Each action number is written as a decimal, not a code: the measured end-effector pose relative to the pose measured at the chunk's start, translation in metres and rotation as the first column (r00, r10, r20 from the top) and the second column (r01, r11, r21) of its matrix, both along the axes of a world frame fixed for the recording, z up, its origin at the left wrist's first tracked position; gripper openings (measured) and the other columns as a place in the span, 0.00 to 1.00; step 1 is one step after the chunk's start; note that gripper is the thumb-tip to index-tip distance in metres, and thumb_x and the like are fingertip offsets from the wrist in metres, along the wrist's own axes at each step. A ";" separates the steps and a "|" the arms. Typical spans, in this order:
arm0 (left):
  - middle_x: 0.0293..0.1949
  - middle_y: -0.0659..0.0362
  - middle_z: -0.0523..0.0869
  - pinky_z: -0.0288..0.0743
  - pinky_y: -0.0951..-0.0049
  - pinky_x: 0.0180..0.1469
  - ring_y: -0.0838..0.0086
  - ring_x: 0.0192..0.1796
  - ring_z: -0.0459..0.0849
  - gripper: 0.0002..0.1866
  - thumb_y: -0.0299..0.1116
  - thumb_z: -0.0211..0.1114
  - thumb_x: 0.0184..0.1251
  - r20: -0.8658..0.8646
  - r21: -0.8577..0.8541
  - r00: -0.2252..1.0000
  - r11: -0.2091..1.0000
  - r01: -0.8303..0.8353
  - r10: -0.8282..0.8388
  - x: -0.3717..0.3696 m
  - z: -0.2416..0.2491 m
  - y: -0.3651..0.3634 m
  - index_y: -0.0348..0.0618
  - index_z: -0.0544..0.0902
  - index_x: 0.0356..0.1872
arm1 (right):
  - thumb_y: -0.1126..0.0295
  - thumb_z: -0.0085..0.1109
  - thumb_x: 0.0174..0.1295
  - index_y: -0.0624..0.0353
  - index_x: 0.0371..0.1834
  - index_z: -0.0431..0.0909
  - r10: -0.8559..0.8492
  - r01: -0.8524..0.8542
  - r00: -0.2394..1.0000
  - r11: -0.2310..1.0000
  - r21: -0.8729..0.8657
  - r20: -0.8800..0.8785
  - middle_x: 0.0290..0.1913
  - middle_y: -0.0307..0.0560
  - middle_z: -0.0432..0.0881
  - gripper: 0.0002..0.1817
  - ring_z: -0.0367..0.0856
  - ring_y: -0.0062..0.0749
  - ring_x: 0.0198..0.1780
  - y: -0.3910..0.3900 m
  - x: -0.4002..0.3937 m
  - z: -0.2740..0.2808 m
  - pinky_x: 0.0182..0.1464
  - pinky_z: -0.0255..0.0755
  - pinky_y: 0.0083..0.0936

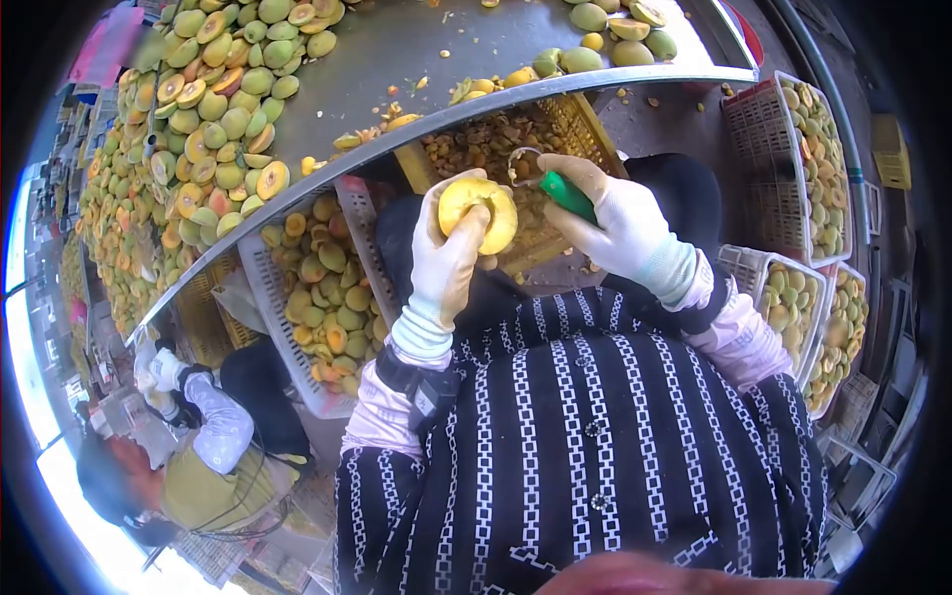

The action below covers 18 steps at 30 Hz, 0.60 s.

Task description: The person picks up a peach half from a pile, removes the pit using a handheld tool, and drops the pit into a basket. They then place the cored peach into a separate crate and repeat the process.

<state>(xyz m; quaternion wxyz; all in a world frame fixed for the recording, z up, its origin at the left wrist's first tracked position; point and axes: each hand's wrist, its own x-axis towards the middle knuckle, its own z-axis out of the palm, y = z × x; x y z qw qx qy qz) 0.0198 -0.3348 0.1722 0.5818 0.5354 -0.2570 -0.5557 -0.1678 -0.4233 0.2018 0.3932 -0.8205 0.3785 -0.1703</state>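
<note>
Near the centre of the frame we see the left hand (446,253), gloved, gripping a halved yellow fruit (479,213), cut face toward us. Just to its right, the gloved right hand (615,223) is clenched around a green-handled tool (567,193) whose metal loop sits beside the fruit. Below them is a yellow crate (555,129) of pits; a metal table (416,50) heaped with fruit fills the upper left.
</note>
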 end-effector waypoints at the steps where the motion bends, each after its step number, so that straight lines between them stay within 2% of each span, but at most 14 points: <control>1: 0.48 0.51 0.83 0.73 0.86 0.21 0.75 0.29 0.85 0.18 0.30 0.56 0.70 0.001 0.002 1.000 1.000 0.005 -0.005 -0.001 0.000 0.000 0.39 0.70 0.59 | 0.70 0.62 0.59 0.59 0.57 0.72 0.033 -0.032 0.999 0.999 -0.011 0.012 0.40 0.53 0.82 0.22 0.84 0.40 0.40 0.000 0.000 0.003 0.45 0.76 0.29; 4: 0.45 0.54 0.84 0.73 0.87 0.21 0.77 0.29 0.84 0.18 0.30 0.56 0.69 0.098 0.044 0.995 0.999 -0.021 0.016 -0.006 0.004 0.001 0.40 0.71 0.58 | 0.68 0.61 0.60 0.59 0.59 0.72 0.093 -0.093 0.995 0.996 0.003 0.022 0.42 0.55 0.83 0.22 0.85 0.43 0.44 0.002 0.000 -0.001 0.46 0.77 0.30; 6: 0.45 0.62 0.80 0.74 0.88 0.24 0.84 0.37 0.79 0.18 0.28 0.58 0.66 0.077 0.125 0.997 0.992 -0.020 0.010 -0.007 0.009 0.001 0.43 0.72 0.56 | 0.67 0.60 0.61 0.58 0.59 0.73 0.120 -0.120 0.993 0.993 0.003 0.023 0.44 0.55 0.84 0.22 0.84 0.46 0.45 0.004 0.003 -0.005 0.47 0.77 0.30; 7: 0.45 0.62 0.80 0.74 0.88 0.24 0.84 0.37 0.79 0.18 0.28 0.58 0.66 0.078 0.124 0.997 0.992 -0.021 0.012 -0.007 0.007 0.001 0.43 0.72 0.56 | 0.67 0.60 0.61 0.58 0.59 0.73 0.122 -0.122 0.992 0.993 0.002 0.024 0.44 0.55 0.84 0.22 0.84 0.46 0.45 0.004 0.004 -0.006 0.47 0.77 0.30; 9: 0.41 0.57 0.83 0.72 0.87 0.21 0.79 0.27 0.83 0.17 0.31 0.58 0.67 0.123 0.092 0.992 0.996 -0.019 0.008 -0.007 0.002 0.003 0.40 0.72 0.55 | 0.62 0.61 0.60 0.54 0.56 0.75 0.098 -0.096 0.995 0.994 -0.059 0.025 0.39 0.54 0.84 0.21 0.84 0.46 0.41 0.005 0.006 -0.010 0.43 0.78 0.33; 11: 0.40 0.58 0.83 0.71 0.87 0.20 0.79 0.25 0.83 0.16 0.31 0.58 0.67 0.085 0.156 0.996 0.988 -0.010 -0.003 -0.008 0.002 0.005 0.41 0.72 0.54 | 0.60 0.58 0.62 0.51 0.57 0.76 0.086 -0.086 0.996 0.996 -0.020 -0.003 0.39 0.53 0.84 0.20 0.84 0.46 0.41 0.001 0.007 -0.025 0.43 0.78 0.34; 13: 0.39 0.56 0.84 0.70 0.86 0.19 0.78 0.24 0.82 0.16 0.30 0.56 0.67 0.119 0.174 0.993 0.984 -0.031 0.010 -0.005 -0.001 0.007 0.40 0.72 0.55 | 0.58 0.57 0.63 0.51 0.56 0.76 0.069 -0.069 0.996 0.998 0.005 -0.054 0.38 0.54 0.84 0.20 0.84 0.46 0.41 0.003 0.011 -0.033 0.44 0.77 0.35; 15: 0.39 0.52 0.85 0.70 0.86 0.19 0.77 0.23 0.82 0.16 0.29 0.54 0.66 0.036 0.169 0.998 0.985 0.037 -0.044 0.002 -0.003 0.014 0.39 0.72 0.54 | 0.57 0.57 0.63 0.52 0.54 0.77 -0.037 0.038 0.992 0.999 0.007 -0.122 0.38 0.54 0.85 0.19 0.84 0.47 0.41 0.001 0.016 -0.044 0.45 0.77 0.37; 16: 0.38 0.49 0.86 0.69 0.85 0.18 0.77 0.22 0.81 0.16 0.27 0.52 0.65 0.024 0.202 0.997 0.977 0.065 -0.071 0.002 0.012 0.018 0.38 0.73 0.53 | 0.57 0.56 0.63 0.52 0.54 0.77 -0.149 0.149 0.978 0.989 -0.011 -0.145 0.38 0.55 0.84 0.19 0.84 0.48 0.41 -0.018 0.008 -0.064 0.46 0.76 0.37; 17: 0.38 0.49 0.86 0.69 0.85 0.18 0.77 0.22 0.81 0.16 0.27 0.52 0.65 0.027 0.207 0.997 0.976 0.064 -0.071 0.005 0.018 0.022 0.38 0.73 0.53 | 0.58 0.56 0.63 0.52 0.54 0.76 -0.200 0.197 0.949 0.980 -0.039 -0.243 0.38 0.56 0.84 0.19 0.84 0.49 0.41 -0.036 -0.005 -0.076 0.46 0.76 0.38; 18: 0.38 0.49 0.86 0.69 0.85 0.18 0.77 0.22 0.80 0.16 0.27 0.52 0.64 0.010 0.182 0.998 0.982 0.053 -0.056 0.009 0.021 0.025 0.37 0.74 0.53 | 0.58 0.56 0.63 0.53 0.55 0.76 -0.175 0.161 0.940 0.984 -0.073 -0.293 0.38 0.57 0.84 0.20 0.84 0.49 0.42 -0.037 -0.010 -0.074 0.46 0.76 0.38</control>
